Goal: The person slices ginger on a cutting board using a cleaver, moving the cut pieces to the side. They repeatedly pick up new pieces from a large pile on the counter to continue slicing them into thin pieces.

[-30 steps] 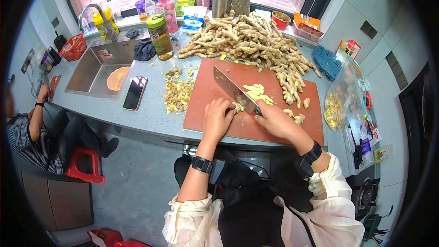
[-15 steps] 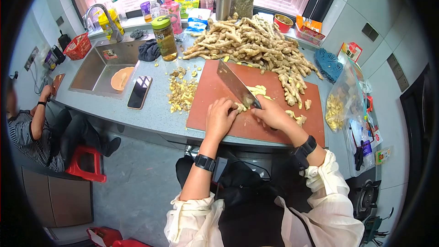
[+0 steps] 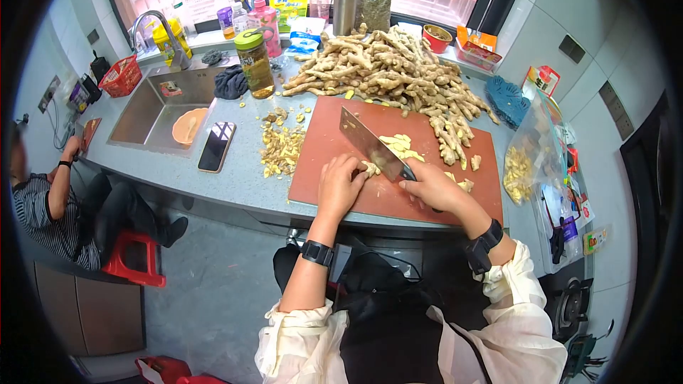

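Observation:
On the red-brown cutting board [image 3: 327, 135], my left hand [image 3: 343, 183] is closed with its fingertips on a small piece of ginger [image 3: 371, 168]. My right hand [image 3: 434, 188] grips the black handle of a cleaver [image 3: 366, 141], its broad blade tilted up to the left beside that piece. Pale ginger slices [image 3: 400, 146] lie just behind the blade. Small ginger pieces [image 3: 466, 185] rest right of my right hand. A large pile of whole ginger [image 3: 391, 64] reaches over the board's back edge. Peelings and scraps [image 3: 281, 149] are heaped left of the board.
A phone [image 3: 216, 146], a green-lidded bottle [image 3: 256, 67] and a sink [image 3: 142, 117] are to the left. A plastic bag of ginger slices [image 3: 518, 171] stands at the right. A seated person [image 3: 53, 206] is at the far left.
The cleaver and my right hand have shifted slightly to the right and down, away from the ginger piece. My left hand stays almost in place.

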`<state>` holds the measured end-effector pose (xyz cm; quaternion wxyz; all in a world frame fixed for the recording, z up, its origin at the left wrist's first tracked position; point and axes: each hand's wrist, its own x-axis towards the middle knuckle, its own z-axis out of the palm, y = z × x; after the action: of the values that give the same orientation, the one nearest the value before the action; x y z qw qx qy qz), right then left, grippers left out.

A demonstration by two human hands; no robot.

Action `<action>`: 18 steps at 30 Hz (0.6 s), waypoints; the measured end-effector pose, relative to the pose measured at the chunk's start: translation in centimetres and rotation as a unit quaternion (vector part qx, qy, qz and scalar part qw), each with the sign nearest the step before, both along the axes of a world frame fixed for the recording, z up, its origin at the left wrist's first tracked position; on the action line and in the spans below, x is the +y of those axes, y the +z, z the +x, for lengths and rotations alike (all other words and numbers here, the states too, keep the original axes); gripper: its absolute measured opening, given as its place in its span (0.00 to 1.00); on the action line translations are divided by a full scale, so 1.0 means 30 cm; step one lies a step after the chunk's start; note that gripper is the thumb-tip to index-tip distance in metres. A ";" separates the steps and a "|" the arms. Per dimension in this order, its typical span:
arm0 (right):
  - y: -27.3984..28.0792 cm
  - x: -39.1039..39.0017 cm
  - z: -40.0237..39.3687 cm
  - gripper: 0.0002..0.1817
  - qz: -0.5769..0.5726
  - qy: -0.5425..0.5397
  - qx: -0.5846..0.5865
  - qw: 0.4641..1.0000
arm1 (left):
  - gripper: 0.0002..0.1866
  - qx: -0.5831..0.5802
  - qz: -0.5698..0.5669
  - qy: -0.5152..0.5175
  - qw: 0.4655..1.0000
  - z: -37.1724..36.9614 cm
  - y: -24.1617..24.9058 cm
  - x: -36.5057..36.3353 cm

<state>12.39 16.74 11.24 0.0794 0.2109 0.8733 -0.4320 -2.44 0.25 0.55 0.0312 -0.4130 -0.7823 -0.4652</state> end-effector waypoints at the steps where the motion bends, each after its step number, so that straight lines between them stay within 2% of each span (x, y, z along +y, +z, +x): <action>1: 0.008 -0.009 0.000 0.10 0.005 -0.002 -0.006 1.000 | 0.07 0.002 0.001 0.000 1.000 0.000 0.001 0.000; 6: -0.008 0.003 0.000 0.14 0.045 0.011 -0.006 0.999 | 0.07 0.005 0.007 -0.002 1.000 0.002 0.005 -0.001; 8: -0.049 0.027 0.006 0.13 0.102 0.038 0.061 0.992 | 0.07 0.002 0.009 -0.002 1.000 -0.001 0.004 -0.002; 18: -0.026 0.021 0.007 0.15 0.103 0.049 0.049 0.992 | 0.07 0.023 0.009 0.004 1.000 -0.003 -0.010 0.003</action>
<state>12.60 17.38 10.45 0.0360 0.1533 0.9252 -0.3452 -2.54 0.35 0.25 0.0548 -0.4198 -0.7788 -0.4629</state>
